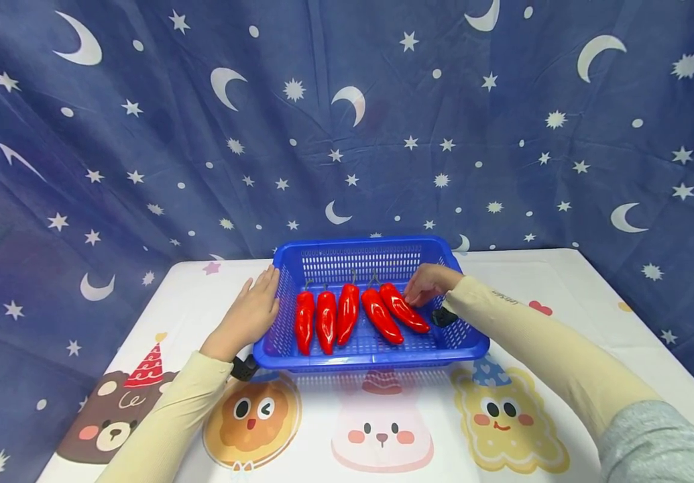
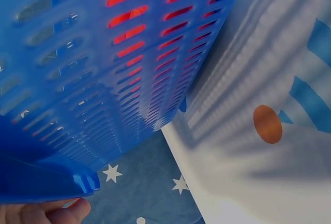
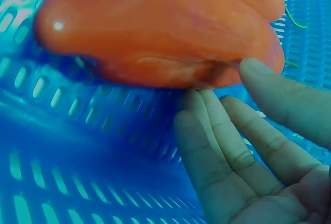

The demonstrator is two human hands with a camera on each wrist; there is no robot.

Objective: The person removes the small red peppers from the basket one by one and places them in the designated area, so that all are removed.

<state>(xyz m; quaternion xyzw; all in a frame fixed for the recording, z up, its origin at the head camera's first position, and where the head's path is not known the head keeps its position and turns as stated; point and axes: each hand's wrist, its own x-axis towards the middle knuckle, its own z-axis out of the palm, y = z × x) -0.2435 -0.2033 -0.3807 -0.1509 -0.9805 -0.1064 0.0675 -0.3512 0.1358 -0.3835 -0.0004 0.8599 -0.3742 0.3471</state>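
Blue basket [image 1: 371,363] is touched by the straight-fingered left hand [image 1: 250,312] — the rightmost red pepper [image 1: 406,312] by the right hand [image 1: 432,281], thumb and fingers apart.

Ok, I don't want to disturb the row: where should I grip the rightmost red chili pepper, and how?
Likely round the rightmost red chili pepper near its broad stem end, from its right: it tapers toward the tip, and the neighboring red chili pepper lies close along its left.
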